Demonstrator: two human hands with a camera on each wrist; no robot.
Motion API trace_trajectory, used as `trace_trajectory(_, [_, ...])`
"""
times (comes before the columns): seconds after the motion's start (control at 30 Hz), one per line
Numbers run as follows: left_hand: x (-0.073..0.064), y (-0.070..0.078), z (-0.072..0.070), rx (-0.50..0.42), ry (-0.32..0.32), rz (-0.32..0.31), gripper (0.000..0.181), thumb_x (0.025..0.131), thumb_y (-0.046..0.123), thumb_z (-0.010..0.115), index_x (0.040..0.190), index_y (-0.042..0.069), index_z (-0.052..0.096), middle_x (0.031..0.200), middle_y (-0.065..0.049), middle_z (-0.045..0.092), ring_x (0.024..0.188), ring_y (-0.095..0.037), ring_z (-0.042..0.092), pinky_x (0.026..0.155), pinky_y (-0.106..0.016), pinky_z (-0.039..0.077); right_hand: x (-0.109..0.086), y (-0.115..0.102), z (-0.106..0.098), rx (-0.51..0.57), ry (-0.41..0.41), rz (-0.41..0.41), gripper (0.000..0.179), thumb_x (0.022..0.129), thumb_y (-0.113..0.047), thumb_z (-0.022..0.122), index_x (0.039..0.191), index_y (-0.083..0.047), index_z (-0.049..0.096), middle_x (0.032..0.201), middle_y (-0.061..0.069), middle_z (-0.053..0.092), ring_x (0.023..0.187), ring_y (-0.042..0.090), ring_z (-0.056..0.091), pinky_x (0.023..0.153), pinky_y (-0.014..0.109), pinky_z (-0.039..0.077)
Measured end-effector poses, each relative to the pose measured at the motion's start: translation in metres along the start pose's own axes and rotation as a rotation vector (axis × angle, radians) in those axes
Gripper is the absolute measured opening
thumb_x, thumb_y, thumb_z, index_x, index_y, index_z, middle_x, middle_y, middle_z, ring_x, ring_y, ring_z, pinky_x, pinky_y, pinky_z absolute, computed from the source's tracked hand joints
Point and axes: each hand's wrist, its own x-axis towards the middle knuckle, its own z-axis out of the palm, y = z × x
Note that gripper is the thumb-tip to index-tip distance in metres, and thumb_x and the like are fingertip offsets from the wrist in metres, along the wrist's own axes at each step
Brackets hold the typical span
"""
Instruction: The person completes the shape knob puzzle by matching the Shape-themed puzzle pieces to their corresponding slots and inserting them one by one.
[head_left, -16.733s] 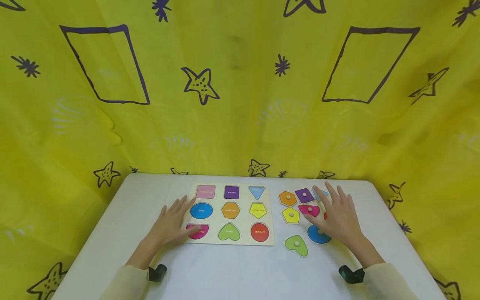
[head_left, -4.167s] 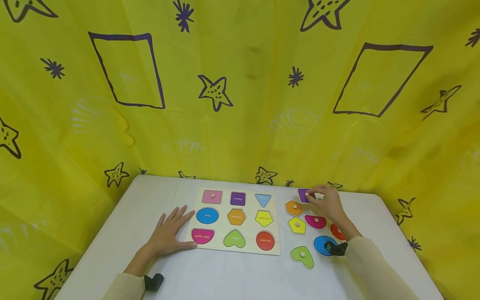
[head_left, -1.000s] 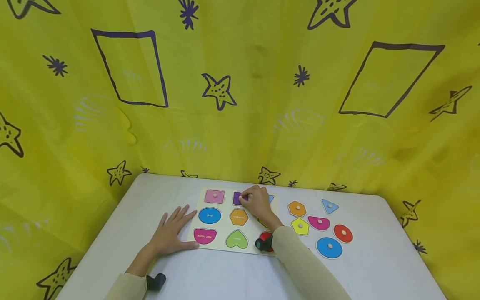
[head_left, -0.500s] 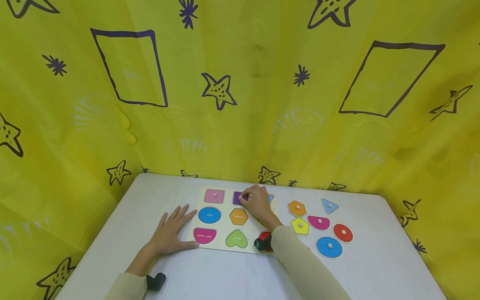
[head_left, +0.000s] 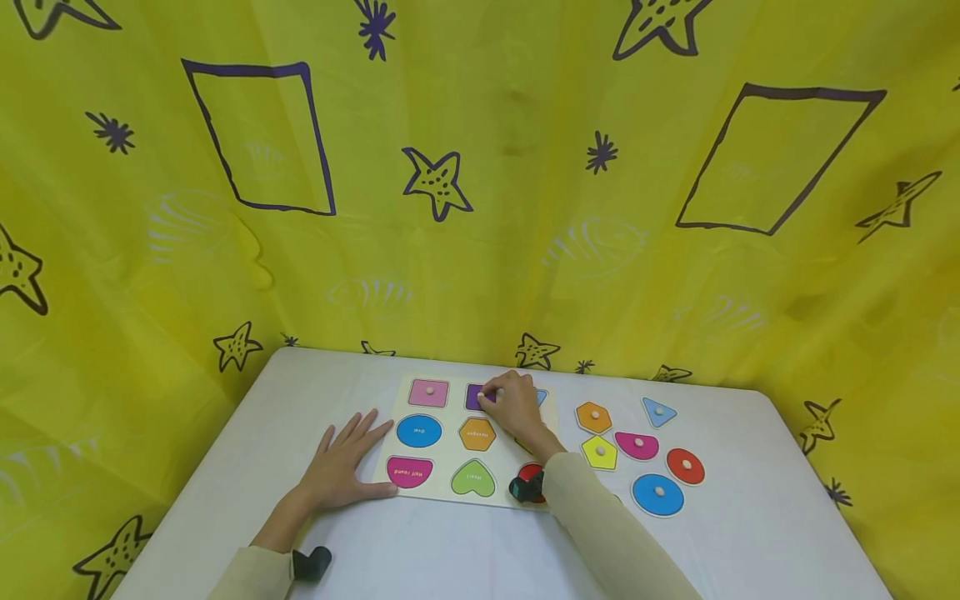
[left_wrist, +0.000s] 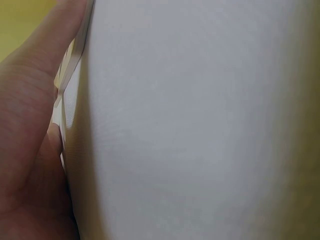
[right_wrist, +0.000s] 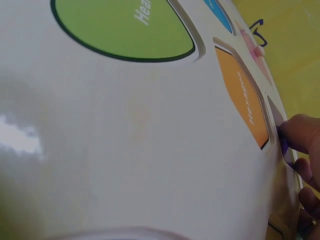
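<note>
A wooden shape-puzzle board [head_left: 442, 454] lies on the white table. At its upper middle, my right hand [head_left: 517, 410] pinches the knob of the purple square piece [head_left: 472, 398], which sits at the square recess. In the right wrist view, fingertips [right_wrist: 298, 131] touch that purple piece [right_wrist: 285, 146]; whether it lies fully flush I cannot tell. A pink rectangle piece [head_left: 420, 400] with a knob fills the upper-left recess. My left hand [head_left: 337, 467] rests with spread, straight fingers at the board's left edge, thumb against the lower-left corner. The right arm covers part of the board's right column.
Right of the board lie loose knobbed pieces: an orange hexagon [head_left: 587, 423], yellow pentagon [head_left: 592, 460], blue triangle [head_left: 656, 419], magenta half round [head_left: 628, 452], red circle [head_left: 677, 473] and blue oval [head_left: 648, 503]. The right sleeve [head_left: 600, 525] nearly hides a green piece. A yellow curtain [head_left: 480, 275] stands behind.
Since the oldest frame, the pink rectangle and then the purple square have come onto the board, the square carried left by my right hand. Over the last second both hands stay still.
</note>
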Motion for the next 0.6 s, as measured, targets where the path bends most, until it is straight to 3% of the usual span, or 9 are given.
trace_trajectory(0.2, [0.001, 0.001, 0.001, 0.008, -0.006, -0.003, 0.106, 0.07, 0.072, 0.078, 0.157, 0.022, 0.044, 0.167, -0.014, 0.03, 0.154, -0.043, 0.017, 0.119, -0.072, 0.001, -0.001, 0.001, -0.003, -0.014, -0.008, -0.023, 0.01, 0.09, -0.023, 0.08, 0.093, -0.015, 0.083, 0.105, 0.006, 0.069, 0.103, 0.031, 0.054, 0.094, 0.049, 0.044])
trace_trajectory(0.43, [-0.002, 0.008, -0.005, 0.004, 0.005, 0.015, 0.105, 0.071, 0.072, 0.077, 0.156, 0.019, 0.046, 0.165, -0.018, 0.033, 0.152, -0.047, 0.019, 0.117, -0.075, 0.004, -0.001, 0.003, -0.014, -0.017, -0.106, -0.085, 0.018, 0.092, -0.023, 0.078, 0.106, -0.011, 0.081, 0.11, 0.005, 0.071, 0.106, 0.028, 0.054, 0.095, 0.047, 0.043])
trace_trajectory(0.6, [-0.003, 0.013, -0.011, 0.011, -0.022, -0.008, 0.104, 0.072, 0.069, 0.079, 0.156, 0.018, 0.045, 0.165, -0.019, 0.032, 0.153, -0.048, 0.018, 0.117, -0.075, 0.005, -0.003, 0.004, -0.026, 0.013, -0.183, -0.129, 0.028, 0.092, -0.022, 0.078, 0.118, -0.012, 0.076, 0.118, 0.005, 0.071, 0.112, 0.028, 0.054, 0.099, 0.049, 0.043])
